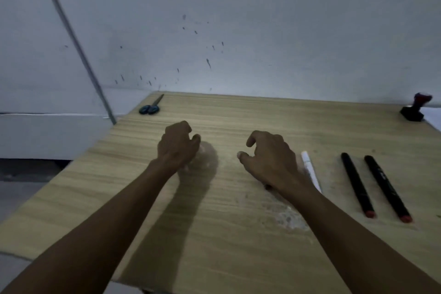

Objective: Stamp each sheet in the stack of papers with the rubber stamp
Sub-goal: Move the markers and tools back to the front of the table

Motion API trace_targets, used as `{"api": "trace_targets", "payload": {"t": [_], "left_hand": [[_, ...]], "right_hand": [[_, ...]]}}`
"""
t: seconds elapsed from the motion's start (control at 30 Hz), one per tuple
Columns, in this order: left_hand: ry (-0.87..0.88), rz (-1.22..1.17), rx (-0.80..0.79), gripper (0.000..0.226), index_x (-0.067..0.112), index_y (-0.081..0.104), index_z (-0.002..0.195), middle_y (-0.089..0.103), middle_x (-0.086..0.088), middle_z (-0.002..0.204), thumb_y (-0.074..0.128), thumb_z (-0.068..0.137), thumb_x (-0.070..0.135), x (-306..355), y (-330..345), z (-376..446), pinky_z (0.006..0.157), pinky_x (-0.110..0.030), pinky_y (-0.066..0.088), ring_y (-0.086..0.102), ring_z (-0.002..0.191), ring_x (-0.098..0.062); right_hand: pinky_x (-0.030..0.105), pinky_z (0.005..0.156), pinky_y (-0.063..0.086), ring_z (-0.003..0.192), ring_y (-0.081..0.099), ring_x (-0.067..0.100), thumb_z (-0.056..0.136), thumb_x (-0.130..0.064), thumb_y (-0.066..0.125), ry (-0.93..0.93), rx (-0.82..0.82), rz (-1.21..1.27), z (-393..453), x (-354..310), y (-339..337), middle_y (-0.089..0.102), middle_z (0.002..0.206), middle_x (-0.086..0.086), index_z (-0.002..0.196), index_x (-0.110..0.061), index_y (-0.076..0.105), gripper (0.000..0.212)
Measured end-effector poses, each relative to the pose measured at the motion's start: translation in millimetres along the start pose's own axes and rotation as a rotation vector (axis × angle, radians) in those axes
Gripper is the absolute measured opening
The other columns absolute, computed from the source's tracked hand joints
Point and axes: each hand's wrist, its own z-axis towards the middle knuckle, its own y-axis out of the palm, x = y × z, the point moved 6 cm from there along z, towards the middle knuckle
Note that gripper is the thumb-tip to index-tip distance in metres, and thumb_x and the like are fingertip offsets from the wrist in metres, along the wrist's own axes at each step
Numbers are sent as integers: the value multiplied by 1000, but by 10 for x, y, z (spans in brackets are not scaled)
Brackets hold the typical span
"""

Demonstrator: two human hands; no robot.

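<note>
We held our left hand (177, 145) and right hand (269, 157) over the middle of the table (214, 222). The fingers of both hands were loosely curled, and they held nothing.

The stamp (414, 110) stood far off, at the back right corner of the table, well apart from both hands. It looked blurry, but we could make out a dark block at the bottom and a reddish knob on top. We think it was small, hard and light. The knob looked like the best place to grab it, with the flat bottom facing down.

We could not see any papers for sure. Paper is thin and bendy and slides easily, so one hand would need to hold it flat.

Two black pens (372, 184) and a white stick (310, 169) lay near our right hand. Scissors (150, 107) lay at the back left.
</note>
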Motion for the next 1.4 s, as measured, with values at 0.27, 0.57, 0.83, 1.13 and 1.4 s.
{"api": "trace_targets", "payload": {"t": [0.27,0.57,0.83,1.13,1.4], "left_hand": [[-46,173,107,33,1,58,117,54,-20,122,58,89,18,-703,-309,916,82,-42,47,53,111,-36],[-112,239,-25,40,4,48,120,52,-23,121,52,94,34,-1212,26,1783,88,-48,45,48,112,-41],[-125,216,-13,45,10,52,119,57,-19,118,62,85,38,-1287,-3,2011,87,-44,45,52,109,-39],[-219,9,-207,45,1,49,104,50,-12,99,72,77,30,-958,-29,1495,61,-29,38,49,82,-22],[30,-110,-132,31,4,57,66,54,-9,65,70,78,29,-327,-57,316,48,-27,31,49,58,-18]], "right_hand": [[29,71,37,98,59,19,84,-43,66,-56,-61,90,431,-482,463,63,96,-3,110,-23,61,34],[28,72,43,87,59,12,84,-43,67,-92,-57,114,838,-586,667,57,87,-11,107,-26,63,30],[28,71,46,79,59,10,84,-42,69,-80,-67,89,929,-481,657,57,80,-13,107,-25,64,29],[32,73,52,79,61,10,82,-45,70,-34,-102,125,680,-451,600,64,85,-8,106,-27,65,31],[34,74,52,78,61,9,78,-47,71,47,-66,145,227,-186,333,63,79,-10,99,-30,65,28]]}}
